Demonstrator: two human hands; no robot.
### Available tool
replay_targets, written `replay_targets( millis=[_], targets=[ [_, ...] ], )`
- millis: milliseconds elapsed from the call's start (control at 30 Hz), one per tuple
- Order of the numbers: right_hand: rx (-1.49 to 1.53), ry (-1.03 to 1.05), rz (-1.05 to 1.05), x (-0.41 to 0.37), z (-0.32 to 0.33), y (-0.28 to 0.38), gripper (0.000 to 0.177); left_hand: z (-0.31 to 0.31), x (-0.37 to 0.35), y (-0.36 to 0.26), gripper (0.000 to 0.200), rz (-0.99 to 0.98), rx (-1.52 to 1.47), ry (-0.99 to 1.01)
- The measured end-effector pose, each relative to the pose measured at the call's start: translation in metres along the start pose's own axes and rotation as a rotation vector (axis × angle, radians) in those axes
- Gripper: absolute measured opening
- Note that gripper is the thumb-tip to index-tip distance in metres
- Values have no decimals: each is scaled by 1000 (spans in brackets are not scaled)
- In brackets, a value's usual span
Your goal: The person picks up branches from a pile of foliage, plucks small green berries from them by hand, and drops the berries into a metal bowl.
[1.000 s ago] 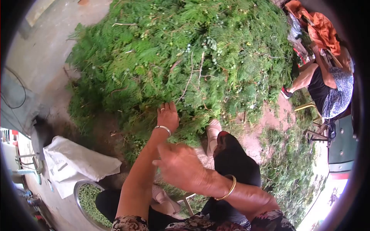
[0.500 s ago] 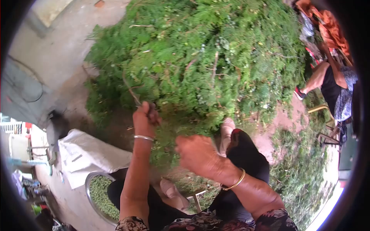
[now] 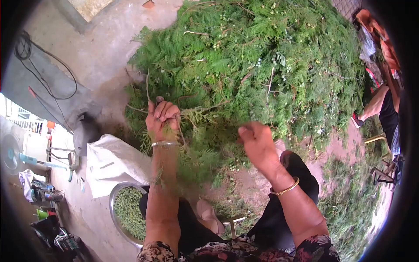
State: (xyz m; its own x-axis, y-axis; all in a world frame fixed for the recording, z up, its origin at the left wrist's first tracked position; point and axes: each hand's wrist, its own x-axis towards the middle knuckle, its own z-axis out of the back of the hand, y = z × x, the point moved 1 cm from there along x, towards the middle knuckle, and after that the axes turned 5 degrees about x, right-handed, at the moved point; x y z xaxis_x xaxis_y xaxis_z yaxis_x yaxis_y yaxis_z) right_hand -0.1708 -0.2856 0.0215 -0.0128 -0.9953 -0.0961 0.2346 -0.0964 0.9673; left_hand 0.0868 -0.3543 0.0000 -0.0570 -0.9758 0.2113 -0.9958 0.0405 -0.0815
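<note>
My left hand (image 3: 162,117), with a silver bangle at the wrist, is wrapped round a leafy green branch (image 3: 198,114). Its foliage hangs down past my forearm, blurred in places. To the right, my right hand (image 3: 258,142) has its fingers pressed together above the edge of the leaves; whatever it may hold is too small to make out. A gold bangle circles that wrist. A large pile of cut green branches (image 3: 244,61) lies on the ground in front of both hands.
A metal basin (image 3: 112,209) of small green berries stands at lower left beside a white sack (image 3: 115,163). Black cables (image 3: 48,87) and a fan (image 3: 11,152) are at the left. Another person's leg (image 3: 374,105) shows at the right, near stools.
The view has shifted, so the pile sits further right. My right hand has moved away from my left hand. The branch in my left hand now shows more of its foliage.
</note>
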Motion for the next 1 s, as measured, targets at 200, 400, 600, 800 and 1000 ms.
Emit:
replay_targets(
  millis=[200, 400, 600, 800, 1000],
  targets=[
    [54, 15, 176, -8, -2, 9, 27, 1, 7, 2, 43, -29, -59, -191],
    [25, 300, -29, -12, -2, 15, 29, -10, 11, 3, 50, -166, -51, -396],
    [113, 560, -201, -21, -15, 4, 29, -38, 23, 1, 28, -220, 2, -367],
    [832, 875, -451, -36, -30, 3, 47, -51, 31, -2, 50, -254, -61, -366],
    [898, 822, -459, -39, -38, 9, 53, -46, 35, 2, 50, -275, -75, -397]
  ],
)
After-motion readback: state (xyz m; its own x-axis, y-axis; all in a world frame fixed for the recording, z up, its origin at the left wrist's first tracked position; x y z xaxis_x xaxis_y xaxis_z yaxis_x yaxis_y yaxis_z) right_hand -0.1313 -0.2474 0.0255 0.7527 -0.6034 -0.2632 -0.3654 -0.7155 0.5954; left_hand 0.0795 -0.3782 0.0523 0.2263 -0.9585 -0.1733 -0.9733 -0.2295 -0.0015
